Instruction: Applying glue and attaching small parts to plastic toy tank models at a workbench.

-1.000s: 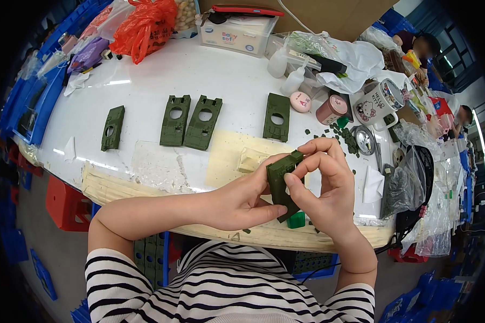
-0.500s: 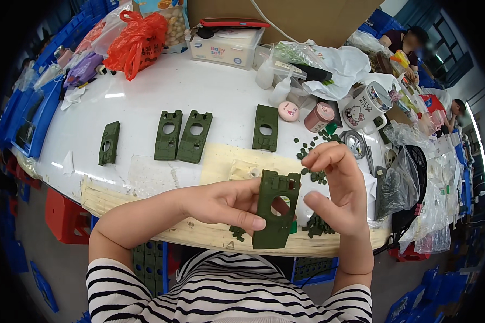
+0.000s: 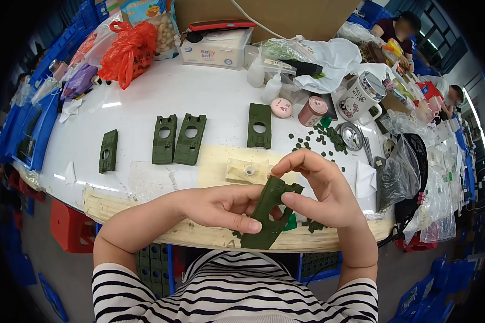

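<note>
A dark green plastic toy tank hull [image 3: 260,229] with a round hole is tilted above the table's near edge. My left hand [image 3: 218,209] grips its left side, thumb on the upper face. My right hand [image 3: 323,196] has its thumb and fingertips at the hull's far end; whether a tiny part is between them is hidden. Similar hulls lie beyond: a single hull [image 3: 108,152] at left, a pair with a left hull [image 3: 164,141] and a right hull [image 3: 190,139], and another hull [image 3: 260,126] farther right. Small green parts [image 3: 335,140] are scattered right of it.
A cream block [image 3: 237,170] sits on yellowish paper just past my hands. Squeeze bottles [image 3: 272,89], a pink tin [image 3: 312,111], a white mug [image 3: 358,99] and a round metal dish [image 3: 351,135] stand at right. A red plastic bag [image 3: 128,54] and wipes box [image 3: 215,53] are farther back.
My right hand has moved left and down onto the hull's far end. The hull has tilted, its far end leaning right. The whole view has shifted slightly.
</note>
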### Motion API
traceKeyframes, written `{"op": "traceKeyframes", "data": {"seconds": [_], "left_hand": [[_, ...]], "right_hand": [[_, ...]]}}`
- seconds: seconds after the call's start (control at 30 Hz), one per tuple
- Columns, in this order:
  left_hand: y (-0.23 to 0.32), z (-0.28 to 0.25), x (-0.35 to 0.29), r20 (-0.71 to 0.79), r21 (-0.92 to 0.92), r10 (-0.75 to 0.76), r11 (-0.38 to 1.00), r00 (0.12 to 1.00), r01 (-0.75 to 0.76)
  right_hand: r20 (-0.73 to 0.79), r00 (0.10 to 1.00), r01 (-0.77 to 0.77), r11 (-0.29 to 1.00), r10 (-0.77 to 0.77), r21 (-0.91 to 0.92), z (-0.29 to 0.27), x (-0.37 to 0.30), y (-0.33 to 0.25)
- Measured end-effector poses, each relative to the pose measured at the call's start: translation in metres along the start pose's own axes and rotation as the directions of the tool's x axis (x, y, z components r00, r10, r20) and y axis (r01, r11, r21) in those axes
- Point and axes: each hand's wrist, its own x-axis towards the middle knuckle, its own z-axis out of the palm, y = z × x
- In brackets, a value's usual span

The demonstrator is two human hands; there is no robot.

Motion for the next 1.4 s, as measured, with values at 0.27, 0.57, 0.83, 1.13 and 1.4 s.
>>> {"op": "traceKeyframes", "data": {"seconds": [0.27, 0.57, 0.83, 1.13, 1.4], "left_hand": [[-0.003, 0.0, 0.001, -0.018, 0.001, -0.001, 1.0, 1.0, 0.001], [-0.002, -0.007, -0.009, -0.002, -0.045, 0.013, 0.999, 1.0, -0.013], [0.004, -0.003, -0.009, -0.042, -0.177, -0.038, 0.984, 0.998, 0.03], [0.0, 0.017, 0.011, -0.452, 0.096, 0.395, 0.913, 0.8, -0.396], [0.01, 0.01, 0.004, -0.567, 0.201, 0.391, 0.919, 0.725, -0.339]], "right_hand": [[-0.007, 0.998, -0.065, 0.997, 0.065, 0.042, 0.004, 0.0, 0.0], [0.147, 0.987, 0.062, 0.997, -0.069, 0.049, -0.006, 0.002, -0.013], [0.163, 0.943, 0.323, 0.92, -0.291, -0.223, -0.014, 0.006, -0.004], [-0.112, 0.933, 0.261, 0.858, -0.342, -0.442, -0.001, 0.008, 0.002], [-0.103, 0.993, -0.01, 0.801, -0.065, -0.598, -0.05, -0.026, -0.014]]}}
